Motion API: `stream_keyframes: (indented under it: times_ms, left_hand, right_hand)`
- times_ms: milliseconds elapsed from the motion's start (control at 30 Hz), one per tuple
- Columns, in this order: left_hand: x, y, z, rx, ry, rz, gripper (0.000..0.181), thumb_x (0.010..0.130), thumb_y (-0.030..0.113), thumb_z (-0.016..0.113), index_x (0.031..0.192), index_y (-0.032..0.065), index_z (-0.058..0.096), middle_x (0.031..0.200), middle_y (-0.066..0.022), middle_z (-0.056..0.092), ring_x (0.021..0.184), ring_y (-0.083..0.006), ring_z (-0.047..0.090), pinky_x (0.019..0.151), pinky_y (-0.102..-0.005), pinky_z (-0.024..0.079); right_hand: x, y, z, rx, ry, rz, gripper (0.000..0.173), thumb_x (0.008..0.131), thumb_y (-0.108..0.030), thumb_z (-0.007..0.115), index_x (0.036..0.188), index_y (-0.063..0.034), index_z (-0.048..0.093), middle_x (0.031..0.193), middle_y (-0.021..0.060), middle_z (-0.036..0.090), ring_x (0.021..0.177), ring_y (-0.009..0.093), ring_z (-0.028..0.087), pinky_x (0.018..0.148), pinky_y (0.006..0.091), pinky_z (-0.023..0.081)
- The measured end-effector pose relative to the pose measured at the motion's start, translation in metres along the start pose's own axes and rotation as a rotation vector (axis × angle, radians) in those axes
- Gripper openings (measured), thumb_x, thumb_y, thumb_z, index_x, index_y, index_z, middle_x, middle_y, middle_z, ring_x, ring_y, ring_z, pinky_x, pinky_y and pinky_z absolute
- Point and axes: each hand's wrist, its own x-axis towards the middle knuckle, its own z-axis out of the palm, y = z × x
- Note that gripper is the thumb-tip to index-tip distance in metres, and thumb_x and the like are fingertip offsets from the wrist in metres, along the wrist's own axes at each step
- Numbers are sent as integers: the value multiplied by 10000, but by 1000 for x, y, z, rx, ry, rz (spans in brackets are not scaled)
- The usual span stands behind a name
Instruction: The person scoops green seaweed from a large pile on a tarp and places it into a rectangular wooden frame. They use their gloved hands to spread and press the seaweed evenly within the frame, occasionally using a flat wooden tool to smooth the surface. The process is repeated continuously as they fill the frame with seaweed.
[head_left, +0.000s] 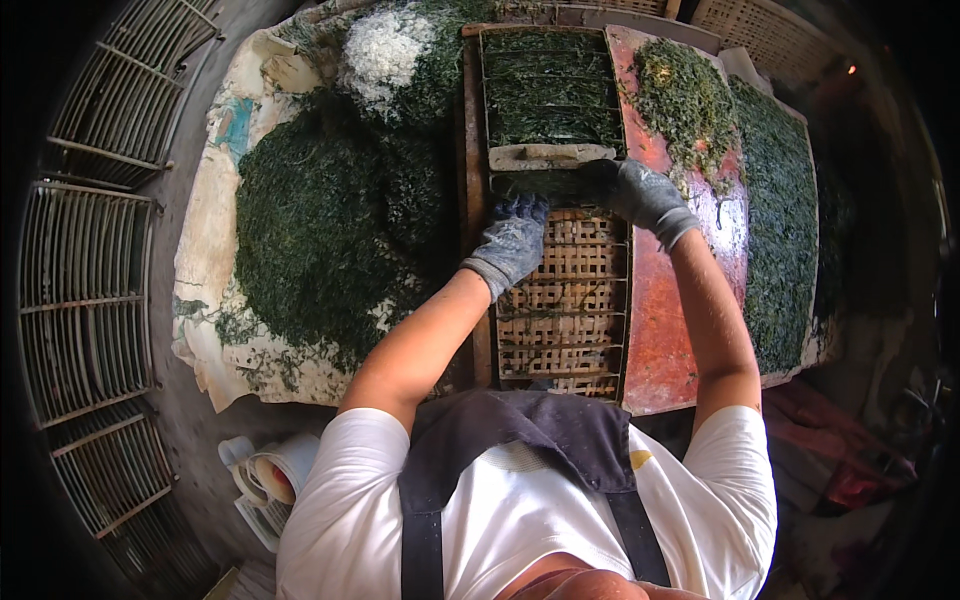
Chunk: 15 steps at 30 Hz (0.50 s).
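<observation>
My left hand (516, 241), in a worn grey-blue work glove, reaches over a long woven bamboo tray (574, 300). Its fingers touch the near edge of a dark, wet strip (546, 187), which may be seaweed or a flat plate. My right hand (649, 196), gloved alike, has its fingertips at the strip's right end; shadow hides what they close on. Just beyond both hands, a pale, worn wooden bar (551, 155) lies across the tray. Dark green shredded seaweed (551, 82) covers the tray's far part under thin crossbars. Bare weave shows on the near part.
A large seaweed heap (315, 225) lies left on pale sheeting, with a whitish shredded pile (390, 52) behind. Right are a wet reddish board (660, 322) bearing loose seaweed (684, 97) and a seaweed-covered panel (780, 225). Slatted racks (86, 292) line the left; white buckets (274, 476) stand below.
</observation>
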Motion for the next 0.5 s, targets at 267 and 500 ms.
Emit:
stream_keyframes:
  times_ms: [267,500]
  left_hand:
    - [-11,-16,-8,137,362,208,533,915,117,603,1437,15,576,1510,-238,518,1427,-411,473,1221,-521,352]
    - [-4,-10,-18,49,320,73,557,883,48,605,1436,17,557,1481,-227,533,1374,-416,510,1209,-516,374]
  right_hand:
    - [-24,-2,82,-250,487,-260,462,960,-138,639,1419,-101,600,1464,133,614,1346,347,577,1129,461,484]
    - [-23,-18,53,288,427,-252,412,994,-176,638,1399,-99,630,1356,156,690,1248,342,654,1099,423,510]
